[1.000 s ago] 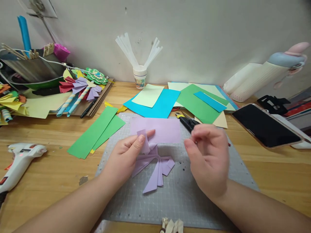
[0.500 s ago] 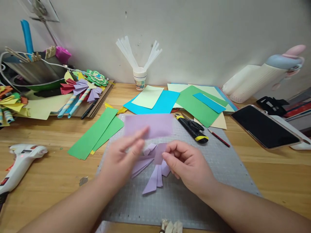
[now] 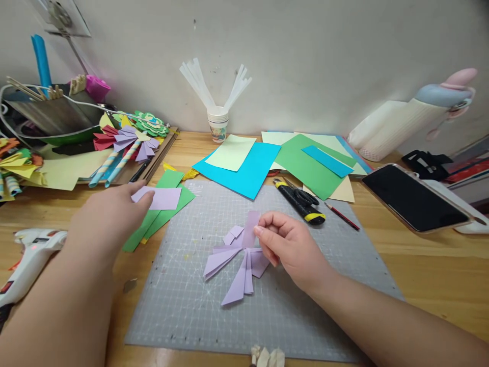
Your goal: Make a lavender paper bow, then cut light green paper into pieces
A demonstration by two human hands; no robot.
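Observation:
A rectangle of purple paper [image 3: 165, 199] is pinched at its left end by my left hand [image 3: 109, 216], above the green paper strips [image 3: 160, 221]. My right hand [image 3: 290, 244] holds a small purple paper strip [image 3: 250, 228] upright between thumb and fingertips. Just below that strip, a purple folded-paper bow [image 3: 239, 278] with pleated pieces fanned out lies on the grey cutting mat [image 3: 183, 311]. The right fingers hide part of the bow's right side.
A glue gun [image 3: 36, 244] lies at left. Beyond my right hand are a box cutter [image 3: 300, 203], scissors [image 3: 307, 196] and a pencil [image 3: 342, 216]. Blue paper [image 3: 255, 176] and paper cups [image 3: 217, 125] sit at the back; a phone [image 3: 416, 199] lies right.
My left hand has swung left with the larger purple paper, from over the mat to the green strips. My right hand has risen slightly, still holding the small purple strip.

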